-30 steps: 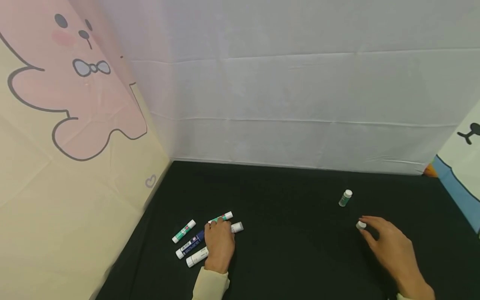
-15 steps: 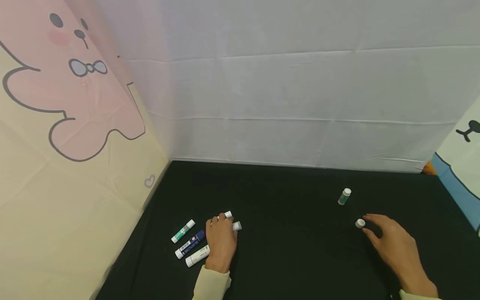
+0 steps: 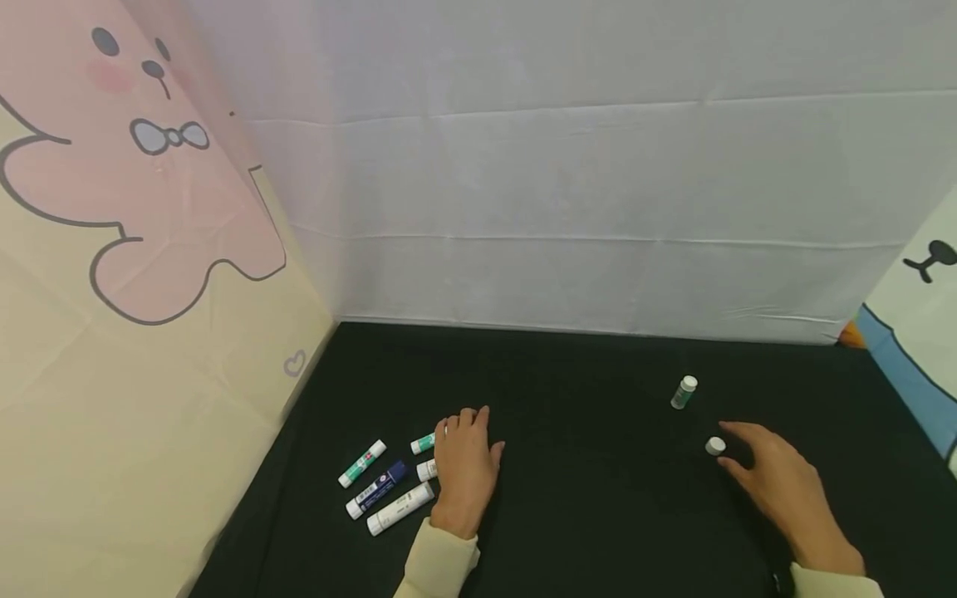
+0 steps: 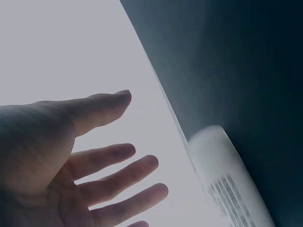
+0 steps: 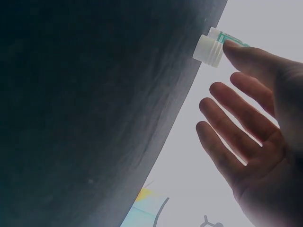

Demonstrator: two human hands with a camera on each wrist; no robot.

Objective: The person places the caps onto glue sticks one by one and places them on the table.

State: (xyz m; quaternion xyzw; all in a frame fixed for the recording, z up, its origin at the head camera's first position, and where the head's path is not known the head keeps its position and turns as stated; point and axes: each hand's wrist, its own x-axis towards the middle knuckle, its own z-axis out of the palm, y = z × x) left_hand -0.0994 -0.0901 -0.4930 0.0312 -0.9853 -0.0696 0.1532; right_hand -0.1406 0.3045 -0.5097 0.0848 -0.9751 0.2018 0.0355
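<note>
My left hand [image 3: 465,469] is over the right ends of a green-and-white glue stick [image 3: 424,443] and a white glue stick [image 3: 427,470], partly hiding both. Its fingers are extended, with the thumb apart; the left wrist view shows nothing held, and a white stick with a barcode [image 4: 222,179] lies close by. On the right, a short white ribbed cylinder [image 3: 715,446] stands upright just off the fingertips of my right hand [image 3: 785,486]. That hand's thumb and fingers are spread, with no grip visible. Farther back, a green glue stick with a white cap [image 3: 684,392] stands upright.
Left of my left hand lie another green-and-white glue stick [image 3: 362,463], a dark blue one [image 3: 376,490] and a long white one [image 3: 400,508], roughly parallel. A black cloth [image 3: 583,465] covers the table. White fabric [image 3: 523,208] hangs behind it.
My left hand has shifted right and its fingers have spread, uncovering the left ends of two glue sticks. The right hand has let go of the white cylinder and opened beside it.
</note>
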